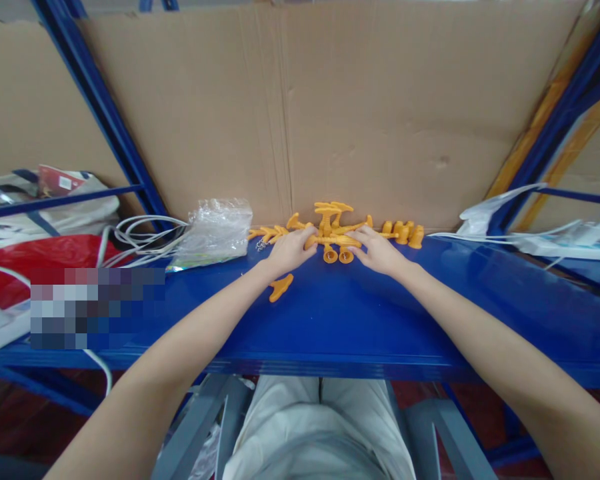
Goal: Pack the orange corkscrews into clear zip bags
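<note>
Both arms reach forward to a cluster of orange-yellow plastic parts at the back of the blue shelf. My left hand (293,251) is closed, fingers and thumb curled on the cluster's left side. My right hand (381,251) closes on its right side, thumb and fingers about an orange plastic piece (347,240). Between the hands, two round cup-like ends (331,256) face me. A branching orange part (333,212) rises behind them. The fingers partly hide what they grip. Nearer me, by my left wrist, lies a loose curved orange piece (281,288).
Several small orange cylinders (403,232) stand right of my right hand. On the left are a clear plastic bag (217,230), white cables (145,233) and a red bag (50,257). A cardboard sheet (360,100) walls the back. A white power strip (575,245) lies right.
</note>
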The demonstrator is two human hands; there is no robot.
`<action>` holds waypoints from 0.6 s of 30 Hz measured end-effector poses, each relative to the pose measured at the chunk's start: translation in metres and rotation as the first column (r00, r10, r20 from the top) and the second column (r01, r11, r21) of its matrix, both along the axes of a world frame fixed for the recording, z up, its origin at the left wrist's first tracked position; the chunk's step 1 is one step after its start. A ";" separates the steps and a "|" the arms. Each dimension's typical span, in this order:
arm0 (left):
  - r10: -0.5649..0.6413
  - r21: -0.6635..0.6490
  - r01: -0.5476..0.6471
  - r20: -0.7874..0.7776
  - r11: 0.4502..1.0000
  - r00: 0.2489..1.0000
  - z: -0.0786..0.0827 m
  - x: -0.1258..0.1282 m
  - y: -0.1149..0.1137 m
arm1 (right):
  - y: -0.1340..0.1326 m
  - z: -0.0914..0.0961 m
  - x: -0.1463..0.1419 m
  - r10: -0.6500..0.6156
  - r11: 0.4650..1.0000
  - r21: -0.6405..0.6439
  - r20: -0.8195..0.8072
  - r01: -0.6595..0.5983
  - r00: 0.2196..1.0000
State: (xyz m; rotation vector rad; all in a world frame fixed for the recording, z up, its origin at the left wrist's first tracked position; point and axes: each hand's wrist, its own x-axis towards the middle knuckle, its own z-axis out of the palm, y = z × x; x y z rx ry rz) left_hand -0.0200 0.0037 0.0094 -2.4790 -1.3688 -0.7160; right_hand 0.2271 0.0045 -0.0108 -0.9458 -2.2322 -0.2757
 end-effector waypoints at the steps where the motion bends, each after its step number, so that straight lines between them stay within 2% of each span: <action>1: -0.008 -0.002 0.008 0.015 1.000 1.000 -0.001 0.000 0.001 | -0.001 0.000 -0.001 -0.008 1.000 0.000 0.000 0.008 1.000; 7: -0.058 0.003 0.058 0.036 0.998 0.998 -0.005 -0.003 0.006 | 0.000 -0.001 -0.002 -0.014 0.998 -0.056 0.025 0.015 1.000; 13: -0.038 -0.008 0.038 0.038 0.999 0.999 -0.005 -0.003 0.006 | 0.001 -0.001 -0.003 0.020 0.994 -0.103 -0.010 -0.021 1.000; 18: -0.067 0.025 0.067 0.032 0.997 0.997 -0.007 -0.002 0.006 | 0.000 0.001 -0.004 0.034 0.992 -0.118 -0.028 -0.037 0.999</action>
